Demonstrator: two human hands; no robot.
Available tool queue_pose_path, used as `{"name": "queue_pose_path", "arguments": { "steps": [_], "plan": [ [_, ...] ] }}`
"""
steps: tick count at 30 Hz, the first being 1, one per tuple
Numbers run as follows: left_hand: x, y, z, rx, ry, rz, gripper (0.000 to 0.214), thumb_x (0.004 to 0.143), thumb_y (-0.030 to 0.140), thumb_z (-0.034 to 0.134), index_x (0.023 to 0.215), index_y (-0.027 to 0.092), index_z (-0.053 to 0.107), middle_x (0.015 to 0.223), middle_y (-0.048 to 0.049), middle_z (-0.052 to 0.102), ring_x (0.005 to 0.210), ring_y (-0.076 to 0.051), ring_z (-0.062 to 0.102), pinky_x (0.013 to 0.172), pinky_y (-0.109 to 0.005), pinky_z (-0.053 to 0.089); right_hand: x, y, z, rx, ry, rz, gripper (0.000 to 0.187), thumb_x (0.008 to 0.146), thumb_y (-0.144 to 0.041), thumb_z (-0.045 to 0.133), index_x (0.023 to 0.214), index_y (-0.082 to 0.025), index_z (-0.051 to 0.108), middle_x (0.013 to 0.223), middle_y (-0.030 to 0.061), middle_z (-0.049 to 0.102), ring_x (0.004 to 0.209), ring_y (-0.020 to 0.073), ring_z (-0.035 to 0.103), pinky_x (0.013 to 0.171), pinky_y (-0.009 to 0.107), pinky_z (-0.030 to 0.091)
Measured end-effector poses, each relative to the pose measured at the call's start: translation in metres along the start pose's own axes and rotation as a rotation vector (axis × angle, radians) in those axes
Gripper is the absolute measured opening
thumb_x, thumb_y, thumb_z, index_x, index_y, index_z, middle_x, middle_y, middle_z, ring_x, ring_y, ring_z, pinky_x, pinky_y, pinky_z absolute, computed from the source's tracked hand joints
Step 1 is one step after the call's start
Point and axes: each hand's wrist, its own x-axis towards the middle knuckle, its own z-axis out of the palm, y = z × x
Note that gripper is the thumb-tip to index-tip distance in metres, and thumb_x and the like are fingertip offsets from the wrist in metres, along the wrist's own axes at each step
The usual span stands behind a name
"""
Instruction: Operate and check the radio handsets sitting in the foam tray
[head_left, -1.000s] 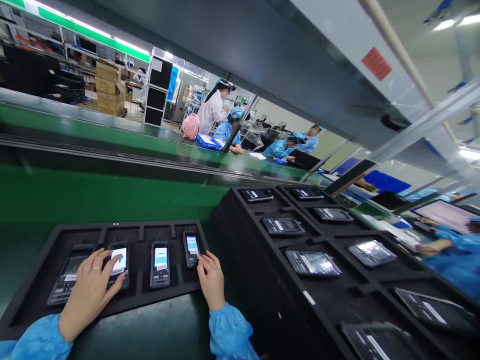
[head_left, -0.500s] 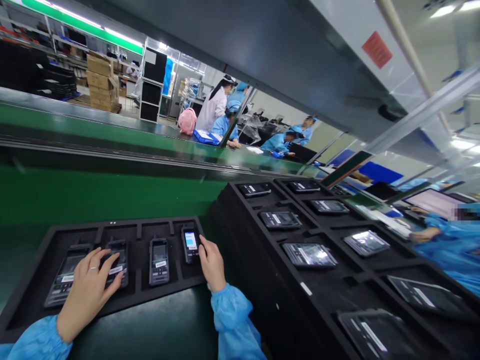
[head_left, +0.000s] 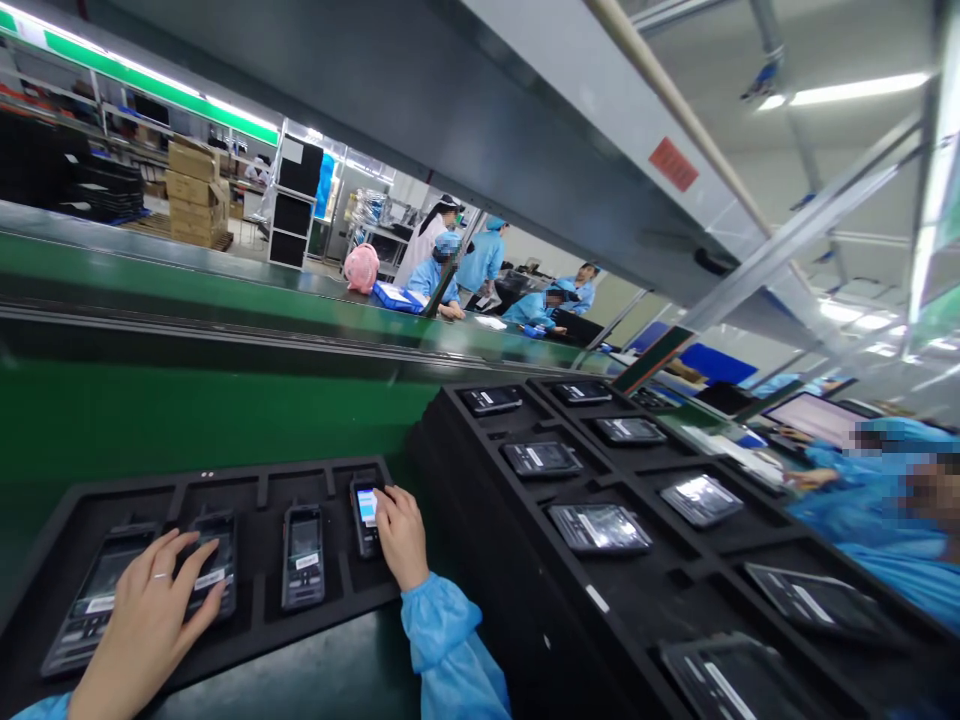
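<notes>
A black foam tray [head_left: 255, 620] in front of me holds several handheld phones in slots. My left hand [head_left: 146, 625] lies on the two leftmost phones, fingers spread flat over the second phone [head_left: 212, 575], whose screen is dark. The third phone [head_left: 302, 555] is dark too. My right hand [head_left: 400, 535] rests at the tray's right end, fingers stretched out and touching the rightmost phone [head_left: 366, 512], whose screen is lit. Neither hand grips anything.
A tall stack of black trays [head_left: 637, 600] with larger devices stands right of my tray. A green conveyor belt [head_left: 187, 400] runs behind. People in blue coats sit across the line and at the far right. Cardboard boxes [head_left: 195, 190] stand far back.
The screens of the second and third phones went dark; only the rightmost stays lit. The view shifted, so tray and hands sit lower and further left. Both hands stay on the same phones.
</notes>
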Motion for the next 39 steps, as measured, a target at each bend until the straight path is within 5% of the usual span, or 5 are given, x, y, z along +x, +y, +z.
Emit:
{"name": "queue_pose_path", "arguments": {
  "steps": [8, 15, 26, 39],
  "plan": [
    [0.005, 0.003, -0.008, 0.023, 0.004, 0.022, 0.047, 0.106, 0.046, 0.045, 0.119, 0.016, 0.078, 0.125, -0.0231, 0.073, 0.127, -0.046, 0.066, 0.099, -0.059, 0.057, 0.0, 0.004, -0.005, 0.106, 0.018, 0.059, 0.046, 0.108, -0.029, 0.043, 0.126, -0.024, 0.086, 0.12, 0.0129, 0.089, 0.115, 0.0283, 0.08, 0.103, 0.047, 0.066],
    [0.014, 0.008, -0.022, 0.056, 0.009, 0.082, 0.055, 0.111, 0.048, 0.037, 0.119, 0.011, 0.077, 0.122, -0.0256, 0.072, 0.122, -0.044, 0.066, 0.096, -0.058, 0.058, -0.009, 0.005, -0.008, 0.165, -0.005, 0.089, 0.036, 0.107, -0.029, 0.053, 0.122, -0.021, 0.085, 0.119, 0.0114, 0.089, 0.117, 0.0263, 0.081, 0.105, 0.048, 0.066],
    [0.013, 0.009, -0.024, 0.004, -0.064, 0.001, 0.055, 0.109, 0.051, 0.039, 0.119, 0.014, 0.079, 0.124, -0.025, 0.074, 0.126, -0.044, 0.065, 0.1, -0.059, 0.057, -0.024, -0.008, -0.012, 0.108, -0.022, 0.071, 0.036, 0.098, -0.025, 0.058, 0.112, -0.028, 0.091, 0.114, 0.0118, 0.088, 0.116, 0.0304, 0.077, 0.106, 0.048, 0.065],
    [0.011, 0.006, -0.02, -0.028, -0.06, -0.006, 0.05, 0.107, 0.046, 0.043, 0.119, 0.013, 0.078, 0.125, -0.0254, 0.072, 0.126, -0.046, 0.065, 0.103, -0.061, 0.055, -0.023, -0.006, -0.017, 0.093, -0.017, 0.087, 0.042, 0.106, -0.023, 0.049, 0.114, -0.027, 0.09, 0.111, 0.0096, 0.09, 0.114, 0.0283, 0.078, 0.103, 0.046, 0.066]
  ]
}}
